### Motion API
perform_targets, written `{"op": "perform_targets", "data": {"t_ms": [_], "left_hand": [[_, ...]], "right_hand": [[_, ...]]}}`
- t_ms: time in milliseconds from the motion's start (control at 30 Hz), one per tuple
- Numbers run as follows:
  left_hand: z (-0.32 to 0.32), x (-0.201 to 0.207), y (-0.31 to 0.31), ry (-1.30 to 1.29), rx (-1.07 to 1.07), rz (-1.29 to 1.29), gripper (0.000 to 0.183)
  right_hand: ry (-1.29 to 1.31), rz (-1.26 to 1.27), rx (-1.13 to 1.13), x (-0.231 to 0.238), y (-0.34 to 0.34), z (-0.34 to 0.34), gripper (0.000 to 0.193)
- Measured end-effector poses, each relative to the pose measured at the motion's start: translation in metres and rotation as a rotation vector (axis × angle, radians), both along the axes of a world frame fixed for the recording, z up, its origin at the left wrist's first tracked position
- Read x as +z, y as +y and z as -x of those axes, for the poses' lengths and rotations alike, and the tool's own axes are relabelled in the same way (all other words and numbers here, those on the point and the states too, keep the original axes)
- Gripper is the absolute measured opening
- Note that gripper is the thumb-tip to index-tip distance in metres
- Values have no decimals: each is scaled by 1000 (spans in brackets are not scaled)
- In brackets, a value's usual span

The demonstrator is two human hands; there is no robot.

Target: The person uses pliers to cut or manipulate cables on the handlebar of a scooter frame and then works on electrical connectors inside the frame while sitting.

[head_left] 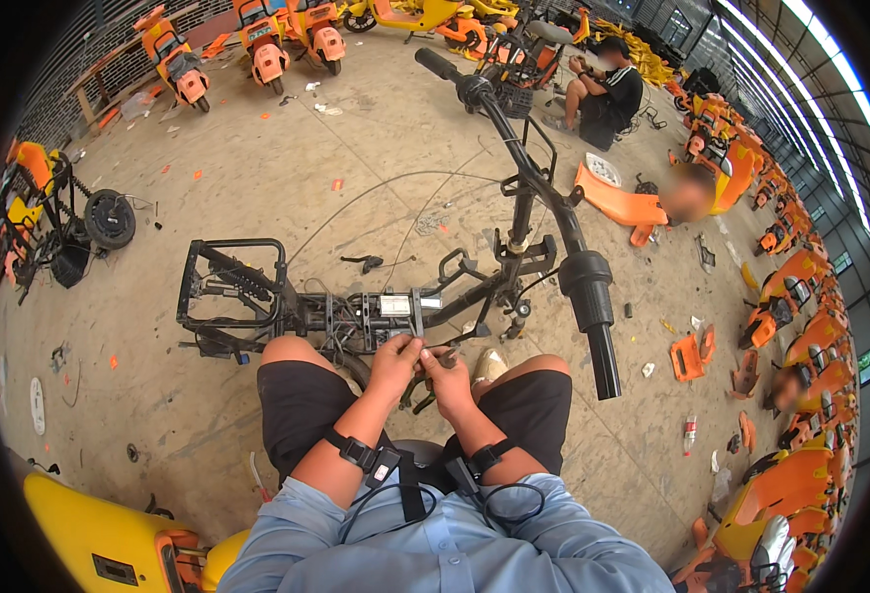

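Note:
My left hand [396, 363] and my right hand [447, 381] meet in front of my lap, with their fingertips pinched close together. Whatever lies between the left fingertips is too small to make out. A short dark piece shows at the right fingers, its kind unclear. Just beyond my hands lies the stripped black scooter frame [465, 297], with a rear rack [231, 247] at the left and a light-labelled box [395, 304] in its middle. Its handlebar [524, 163] with black grips rises on the right. Dark and greenish parts hang below my hands, partly hidden.
A loose brake lever [364, 262] lies beyond the frame. A partly stripped scooter [59, 212] stands at left, and a yellow body panel [99, 534] is near left. Orange scooters [791, 296] line the right side. Another person [611, 94] sits low at the back.

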State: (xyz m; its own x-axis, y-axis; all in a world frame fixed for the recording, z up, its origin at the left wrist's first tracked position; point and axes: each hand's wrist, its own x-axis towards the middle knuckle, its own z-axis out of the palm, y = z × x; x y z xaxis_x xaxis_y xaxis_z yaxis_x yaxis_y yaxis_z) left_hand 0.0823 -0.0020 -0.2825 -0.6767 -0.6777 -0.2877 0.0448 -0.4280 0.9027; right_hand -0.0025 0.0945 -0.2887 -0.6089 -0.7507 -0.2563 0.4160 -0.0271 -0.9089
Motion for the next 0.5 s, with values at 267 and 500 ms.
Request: {"op": "perform_targets", "data": {"t_ms": [267,500], "left_hand": [[0,-24,-13,-88,282,82,36],[-4,-22,-19,-35,390,7,33]], "right_hand": [[-367,-174,-250,-26,-1,27,16],[-497,346,5,43,8,58,46]]}}
